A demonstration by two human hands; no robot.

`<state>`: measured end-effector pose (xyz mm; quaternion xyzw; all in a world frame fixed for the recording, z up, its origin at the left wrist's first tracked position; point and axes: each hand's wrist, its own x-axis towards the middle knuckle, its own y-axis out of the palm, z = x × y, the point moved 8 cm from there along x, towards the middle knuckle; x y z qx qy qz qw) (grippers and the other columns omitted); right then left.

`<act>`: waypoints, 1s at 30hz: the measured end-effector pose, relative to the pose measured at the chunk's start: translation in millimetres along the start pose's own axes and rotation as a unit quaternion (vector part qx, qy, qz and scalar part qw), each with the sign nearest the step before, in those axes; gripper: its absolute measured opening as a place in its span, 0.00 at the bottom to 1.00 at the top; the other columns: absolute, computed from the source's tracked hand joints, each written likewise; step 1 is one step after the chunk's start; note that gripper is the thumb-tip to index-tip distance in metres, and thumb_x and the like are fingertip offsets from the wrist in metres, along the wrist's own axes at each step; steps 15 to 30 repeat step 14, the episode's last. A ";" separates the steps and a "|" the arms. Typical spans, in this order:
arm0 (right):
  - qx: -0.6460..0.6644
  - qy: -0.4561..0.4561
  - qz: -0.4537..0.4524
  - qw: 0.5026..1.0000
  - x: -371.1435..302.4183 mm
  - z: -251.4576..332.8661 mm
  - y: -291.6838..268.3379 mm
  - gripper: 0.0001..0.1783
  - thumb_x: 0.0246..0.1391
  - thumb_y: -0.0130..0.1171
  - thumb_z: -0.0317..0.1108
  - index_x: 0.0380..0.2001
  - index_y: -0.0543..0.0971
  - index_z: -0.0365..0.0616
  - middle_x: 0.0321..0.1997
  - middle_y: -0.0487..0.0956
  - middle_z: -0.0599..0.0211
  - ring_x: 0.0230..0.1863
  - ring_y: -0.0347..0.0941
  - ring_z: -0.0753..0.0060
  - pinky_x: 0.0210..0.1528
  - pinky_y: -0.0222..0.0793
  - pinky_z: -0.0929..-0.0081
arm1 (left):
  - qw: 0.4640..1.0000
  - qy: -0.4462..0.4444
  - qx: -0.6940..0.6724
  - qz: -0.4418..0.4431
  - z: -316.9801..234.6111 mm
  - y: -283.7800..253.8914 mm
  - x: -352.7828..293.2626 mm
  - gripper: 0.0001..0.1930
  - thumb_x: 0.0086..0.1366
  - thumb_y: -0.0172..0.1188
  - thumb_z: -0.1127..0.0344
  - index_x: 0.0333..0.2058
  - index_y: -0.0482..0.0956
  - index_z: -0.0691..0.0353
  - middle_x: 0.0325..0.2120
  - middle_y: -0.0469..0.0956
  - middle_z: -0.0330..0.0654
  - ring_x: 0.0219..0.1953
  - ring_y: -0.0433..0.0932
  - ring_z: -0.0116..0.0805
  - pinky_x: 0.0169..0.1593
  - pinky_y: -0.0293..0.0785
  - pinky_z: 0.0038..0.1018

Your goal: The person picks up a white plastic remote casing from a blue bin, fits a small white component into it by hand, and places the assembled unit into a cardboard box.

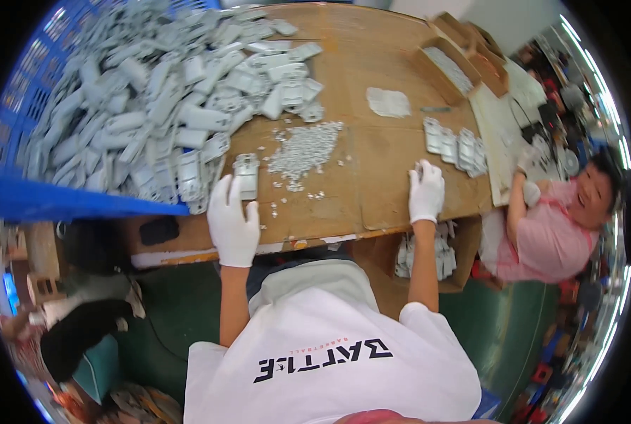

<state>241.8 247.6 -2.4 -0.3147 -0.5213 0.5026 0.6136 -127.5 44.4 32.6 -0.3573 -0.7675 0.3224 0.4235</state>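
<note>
My left hand (234,225), in a white glove, is at the table's front edge beside a grey plastic housing (247,174). Its thumb and fingers are apart at the housing's near left corner, and I see no firm grip. My right hand (426,194), also gloved in white, hovers over or rests on the cardboard-covered table (372,184). Its fingers curl together, and whatever may be in them is hidden. Between my hands, nearer the left, lies a spread pile of small white pieces (305,152). Past my right hand stands a row of several similar housings (456,146).
A blue crate (68,196) heaped with grey housings (153,106) fills the left. A white cloth-like sheet (388,102) and cardboard box (448,67) lie farther back. Below the table at right, another box (463,275) holds parts. A co-worker in pink (552,230) sits at right.
</note>
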 end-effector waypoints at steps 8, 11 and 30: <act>0.298 -0.050 0.032 0.953 0.1 34.9 -26.2 0.05 0.56 0.62 0.21 0.36 0.81 0.36 0.37 0.81 0.61 0.40 0.78 0.68 0.46 0.75 0.71 | 0.945 -0.138 -0.296 -0.003 -39.9 -8.7 -45.3 0.13 0.64 0.62 0.70 0.49 0.80 0.60 0.37 0.82 0.42 0.39 0.83 0.37 0.44 0.79 0.30; 0.429 -0.277 0.181 0.840 -73.2 180.8 -66.7 0.05 0.52 0.65 0.19 0.32 0.81 0.39 0.37 0.81 0.62 0.38 0.78 0.69 0.43 0.75 0.70 | 0.798 -0.269 -0.526 0.120 -37.4 33.2 -71.7 0.21 0.70 0.61 0.61 0.57 0.72 0.62 0.38 0.82 0.44 0.33 0.83 0.31 0.38 0.80 0.29; 0.451 -0.401 0.253 0.756 -123.1 244.3 -45.1 0.11 0.50 0.66 0.18 0.37 0.82 0.43 0.41 0.81 0.60 0.40 0.80 0.60 0.44 0.76 0.69 | 0.780 -0.286 -0.514 0.214 -30.2 10.1 -75.5 0.25 0.70 0.60 0.65 0.63 0.68 0.62 0.44 0.80 0.46 0.38 0.84 0.33 0.39 0.83 0.28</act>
